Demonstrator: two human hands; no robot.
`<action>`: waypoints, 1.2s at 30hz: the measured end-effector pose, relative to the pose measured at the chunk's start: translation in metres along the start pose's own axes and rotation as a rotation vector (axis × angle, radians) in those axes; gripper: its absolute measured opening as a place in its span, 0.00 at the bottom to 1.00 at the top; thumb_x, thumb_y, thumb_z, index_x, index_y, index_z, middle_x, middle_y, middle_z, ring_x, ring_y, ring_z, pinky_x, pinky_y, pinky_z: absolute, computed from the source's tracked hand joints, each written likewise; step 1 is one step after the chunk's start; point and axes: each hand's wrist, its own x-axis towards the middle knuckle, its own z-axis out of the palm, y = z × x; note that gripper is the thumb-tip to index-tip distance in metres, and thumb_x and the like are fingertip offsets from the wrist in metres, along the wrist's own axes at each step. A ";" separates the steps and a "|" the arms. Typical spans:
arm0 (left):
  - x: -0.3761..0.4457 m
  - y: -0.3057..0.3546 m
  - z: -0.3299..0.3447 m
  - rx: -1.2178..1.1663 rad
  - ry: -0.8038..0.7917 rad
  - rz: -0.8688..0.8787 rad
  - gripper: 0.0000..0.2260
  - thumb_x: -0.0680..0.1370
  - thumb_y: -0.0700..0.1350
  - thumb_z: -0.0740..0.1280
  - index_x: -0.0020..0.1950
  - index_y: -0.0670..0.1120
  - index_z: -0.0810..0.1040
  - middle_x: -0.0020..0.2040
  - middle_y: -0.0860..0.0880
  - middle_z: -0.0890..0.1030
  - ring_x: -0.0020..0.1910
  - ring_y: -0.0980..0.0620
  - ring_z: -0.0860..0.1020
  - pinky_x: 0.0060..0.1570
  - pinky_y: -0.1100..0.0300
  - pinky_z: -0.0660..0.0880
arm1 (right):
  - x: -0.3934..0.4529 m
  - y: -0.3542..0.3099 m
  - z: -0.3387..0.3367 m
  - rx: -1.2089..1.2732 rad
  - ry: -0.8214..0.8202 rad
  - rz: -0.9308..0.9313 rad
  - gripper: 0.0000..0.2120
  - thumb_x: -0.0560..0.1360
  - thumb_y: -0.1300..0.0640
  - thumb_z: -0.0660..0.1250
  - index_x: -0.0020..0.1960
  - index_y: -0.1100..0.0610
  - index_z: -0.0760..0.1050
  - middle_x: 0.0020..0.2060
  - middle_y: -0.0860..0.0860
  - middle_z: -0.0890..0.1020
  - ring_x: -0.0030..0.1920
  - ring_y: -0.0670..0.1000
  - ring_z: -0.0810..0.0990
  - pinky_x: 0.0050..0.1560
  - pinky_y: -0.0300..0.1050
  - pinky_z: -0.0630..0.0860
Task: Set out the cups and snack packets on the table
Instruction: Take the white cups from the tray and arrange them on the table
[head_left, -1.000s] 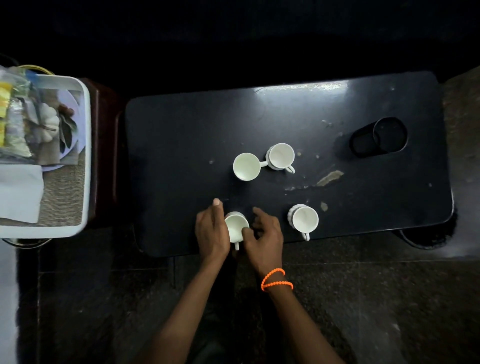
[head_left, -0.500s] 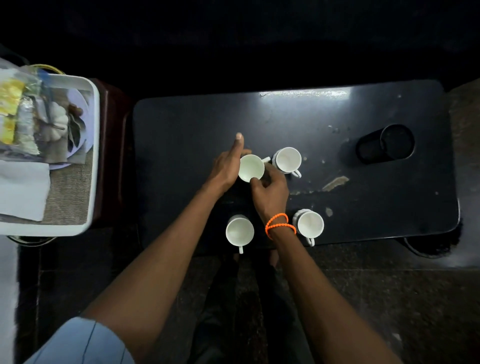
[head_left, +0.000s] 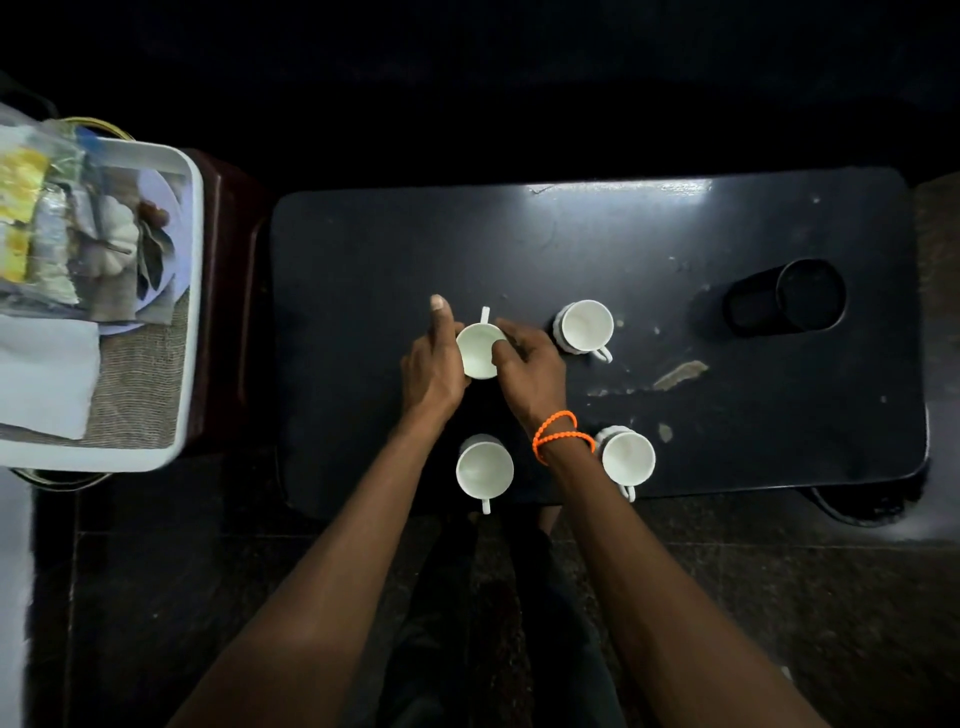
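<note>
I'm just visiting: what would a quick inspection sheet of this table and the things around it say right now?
Surface: dark table, scuffed and chipped.
Job's things: four white cups; held cup, far cup, two near cups. Snack packets on tray, left.
Clutter: black cylinder lying on table.
Hands: left hand and right hand grip held cup.
Cables: nothing seen.
Surroundings: dark floor.

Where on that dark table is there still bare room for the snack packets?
The table's left stretch, between its left edge and the hands, is bare. So is the far strip behind the cups. The middle is crowded: four white cups, with both hands around the far-left cup. A black cylinder lies at right.
</note>
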 end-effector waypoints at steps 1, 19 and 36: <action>0.002 0.000 0.000 0.002 -0.002 0.000 0.47 0.69 0.80 0.41 0.60 0.53 0.86 0.59 0.44 0.86 0.62 0.40 0.83 0.66 0.42 0.78 | 0.000 -0.001 0.000 -0.005 -0.002 0.002 0.18 0.70 0.56 0.64 0.51 0.35 0.82 0.42 0.29 0.83 0.46 0.31 0.81 0.49 0.26 0.75; 0.033 0.086 0.098 0.604 -0.414 0.546 0.38 0.80 0.72 0.39 0.50 0.45 0.78 0.55 0.46 0.81 0.56 0.46 0.76 0.62 0.47 0.71 | 0.012 0.032 -0.040 0.369 0.490 0.406 0.18 0.70 0.53 0.65 0.59 0.53 0.81 0.48 0.53 0.86 0.55 0.59 0.84 0.60 0.61 0.79; 0.002 0.040 0.131 0.175 -0.237 0.090 0.47 0.79 0.73 0.37 0.51 0.38 0.82 0.56 0.33 0.84 0.58 0.34 0.83 0.62 0.40 0.77 | 0.051 0.005 -0.103 0.370 0.291 0.334 0.18 0.65 0.40 0.62 0.36 0.49 0.86 0.45 0.53 0.88 0.52 0.58 0.85 0.60 0.60 0.78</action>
